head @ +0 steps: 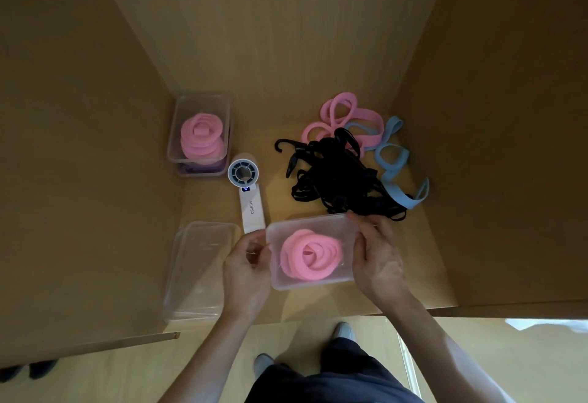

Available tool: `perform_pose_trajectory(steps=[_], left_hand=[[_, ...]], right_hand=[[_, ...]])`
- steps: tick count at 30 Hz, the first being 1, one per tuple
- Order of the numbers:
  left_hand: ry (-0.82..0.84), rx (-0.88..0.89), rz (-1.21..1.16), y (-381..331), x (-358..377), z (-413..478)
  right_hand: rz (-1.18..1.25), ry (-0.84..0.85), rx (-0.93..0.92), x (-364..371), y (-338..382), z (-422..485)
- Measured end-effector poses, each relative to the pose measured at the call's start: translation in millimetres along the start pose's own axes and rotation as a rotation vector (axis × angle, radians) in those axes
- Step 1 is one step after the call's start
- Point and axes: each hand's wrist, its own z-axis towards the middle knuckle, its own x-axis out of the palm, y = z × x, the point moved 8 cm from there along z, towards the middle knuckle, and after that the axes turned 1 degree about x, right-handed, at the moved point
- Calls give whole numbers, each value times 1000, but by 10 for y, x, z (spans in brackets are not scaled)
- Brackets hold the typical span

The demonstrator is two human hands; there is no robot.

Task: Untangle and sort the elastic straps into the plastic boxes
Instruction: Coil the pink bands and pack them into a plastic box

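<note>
Head view, left hand (248, 262) and right hand (378, 256) gripping opposite ends of plastic box (305, 285), coiled pink strap (310, 258) inside

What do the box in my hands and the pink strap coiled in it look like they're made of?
The box looks like translucent frosted plastic; its contents show dimly through the walls. The pink strap is probably soft fabric elastic, matte, no shine, a flat band in loose coils. Weave too small to tell.

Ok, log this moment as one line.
left hand: grips box left edge | right hand: grips box right edge | box: coiled pink strap inside | unsorted pile: pink, blue, black straps behind
</note>
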Motion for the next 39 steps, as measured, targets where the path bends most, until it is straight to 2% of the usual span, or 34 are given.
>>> perform_pose_trajectory(steps=[2, 6, 10, 14, 17, 20, 28, 31, 35, 39], left_hand=[[37, 78, 95, -78, 60, -28], [184, 273, 452, -194, 325, -52], [249, 405, 530, -138, 378, -16], [356, 427, 709, -114, 431, 7], [437, 445, 890, -152, 472, 27], [482, 444, 960, -162, 486, 47], [480, 399, 965, -193, 508, 37], [492, 415, 855, -201, 495, 37], [576, 284, 491, -91, 417, 52], [605, 298, 450, -119, 317, -31]], right_hand=[[-43, 11, -18, 30, -3, -2], [-133, 16, -43, 66, 9, 12], [-139, 22, -40, 83, -4, 11], [-171, 70, -99, 113, 23, 22], [-250, 190, -213, 199, 110, 59], [-298, 262, -249, 246, 141, 81], [-141, 295, -208, 246, 104, 97], [-98, 310, -210, 213, 93, 98], [-307, 361, -307, 163, 207, 111], [-378, 553, -439, 270, 407, 21]])
